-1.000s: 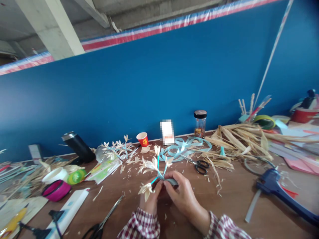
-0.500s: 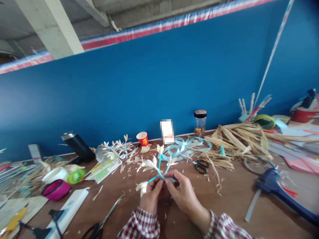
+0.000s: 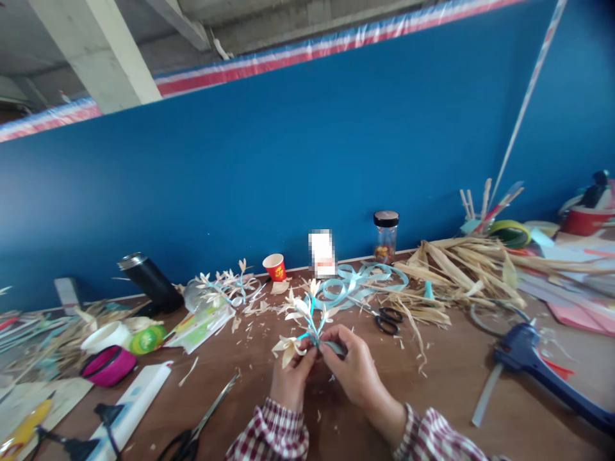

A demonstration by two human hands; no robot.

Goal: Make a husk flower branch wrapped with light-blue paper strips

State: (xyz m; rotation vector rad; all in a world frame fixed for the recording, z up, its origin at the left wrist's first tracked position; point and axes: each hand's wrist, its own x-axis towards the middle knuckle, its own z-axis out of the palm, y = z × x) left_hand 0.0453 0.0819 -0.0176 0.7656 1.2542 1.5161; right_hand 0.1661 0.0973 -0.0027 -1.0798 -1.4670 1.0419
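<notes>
Near the middle of the front of the brown table [image 3: 259, 416], a spray of cream flowers [image 3: 302, 310] on blue-covered stems rises from the fingertips towards twelve o'clock, its lowest bloom leaning out towards ten. The left hand [image 3: 292, 376] pinches the base of the stems between thumb and fingers; the right hand [image 3: 355, 371] grips a grey-blue strip [image 3: 336, 349] close to where the stems meet. The likeliest trouble is slack: were the right pinch to ease, the strip could slip and the stems splay or turn. That lowest bloom sits right against the left fingers, so a tighter squeeze there might crush or snap its petals. A pair of scissors [image 3: 205, 417] at eight o'clock from the hands points its blades up towards twelve to one, and a sideways sweep of the left wrist could catch the tips. As for containers, a red paper cup [image 3: 277, 271] stands at eleven o'clock, its bottom hidden; a black-lidded clear jar [image 3: 385, 246] at one has something orange-brown low inside. A black flask [image 3: 148, 282] leans at ten, contents unseen. At two, far back, pale sticks [image 3: 471, 206] stand in a holder, and further out a red tub [image 3: 586, 221] holds dark things too blurred to name.
</notes>
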